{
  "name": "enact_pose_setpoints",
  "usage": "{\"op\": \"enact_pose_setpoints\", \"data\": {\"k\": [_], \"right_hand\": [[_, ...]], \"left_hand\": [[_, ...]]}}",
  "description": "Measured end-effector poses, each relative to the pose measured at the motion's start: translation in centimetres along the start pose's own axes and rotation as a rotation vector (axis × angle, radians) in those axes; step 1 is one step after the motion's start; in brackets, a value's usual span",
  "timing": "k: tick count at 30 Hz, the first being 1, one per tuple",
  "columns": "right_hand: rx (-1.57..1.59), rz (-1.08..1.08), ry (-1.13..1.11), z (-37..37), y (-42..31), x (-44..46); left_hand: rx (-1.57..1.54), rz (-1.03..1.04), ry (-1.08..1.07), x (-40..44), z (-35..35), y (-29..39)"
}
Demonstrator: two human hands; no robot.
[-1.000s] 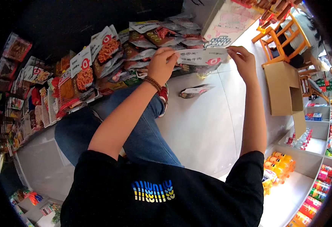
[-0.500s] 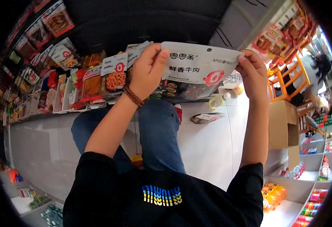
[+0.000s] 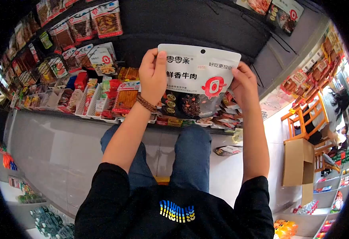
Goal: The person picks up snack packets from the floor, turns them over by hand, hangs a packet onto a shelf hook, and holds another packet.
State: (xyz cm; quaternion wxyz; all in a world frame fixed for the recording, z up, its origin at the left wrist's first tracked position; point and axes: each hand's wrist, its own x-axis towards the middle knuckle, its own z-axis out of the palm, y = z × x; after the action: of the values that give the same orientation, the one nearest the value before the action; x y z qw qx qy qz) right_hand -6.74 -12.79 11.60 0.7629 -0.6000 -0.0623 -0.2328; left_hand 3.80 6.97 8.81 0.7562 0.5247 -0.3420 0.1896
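A white and black beef snack bag [image 3: 192,81] with a red mascot and a round hang hole is stretched upright before me. My left hand [image 3: 152,75] pinches its upper left edge, thumb on the front. At the upper right edge, my right hand [image 3: 245,84] grips it between thumb and fingers. Behind the bag, hidden in part, lie snack packs on a low display shelf. Another snack bag [image 3: 227,150] rests on the floor by my knee.
Snack packs [image 3: 106,19] hang from hooks on the dark rack. White baskets [image 3: 96,99] of packets line the shelf at left. A cardboard box [image 3: 296,161] and a wooden chair [image 3: 311,113] stand at right. Bottles [image 3: 51,223] sit at lower left.
My view has shifted, bringing more of the rack and its hooks into sight. The bag now hangs more level and faces me; both hands keep their hold on its top corners.
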Motion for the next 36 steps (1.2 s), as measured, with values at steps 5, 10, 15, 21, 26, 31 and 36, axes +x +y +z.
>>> {"op": "enact_pose_setpoints", "data": {"k": [5,10,15,21,26,31,36], "right_hand": [[-0.045,0.104,-0.031,1.3,4.4,0.4],[-0.030,0.250,-0.056,1.9,8.4,-0.3],[-0.028,0.332,-0.051,1.8,10.9,-1.0],[-0.019,0.257,-0.031,2.0,13.0,-1.7],[0.002,0.305,-0.009,1.7,13.4,-2.4],[0.064,0.282,0.072,2.0,13.6,-2.0],[0.058,0.225,0.093,1.7,13.8,-1.0]], "left_hand": [[-0.073,-0.072,0.126,1.7,-2.0,-0.7],[-0.045,-0.118,0.146,2.6,-3.4,-1.2],[-0.044,-0.211,0.154,2.8,-4.3,-2.9],[-0.014,-0.292,0.163,2.2,-5.0,-4.6],[-0.034,-0.426,0.206,1.1,-4.9,-5.2],[-0.076,-0.484,0.116,-0.6,-5.6,-6.3],[0.045,-0.605,-0.001,-2.7,-5.5,-6.3]]}}
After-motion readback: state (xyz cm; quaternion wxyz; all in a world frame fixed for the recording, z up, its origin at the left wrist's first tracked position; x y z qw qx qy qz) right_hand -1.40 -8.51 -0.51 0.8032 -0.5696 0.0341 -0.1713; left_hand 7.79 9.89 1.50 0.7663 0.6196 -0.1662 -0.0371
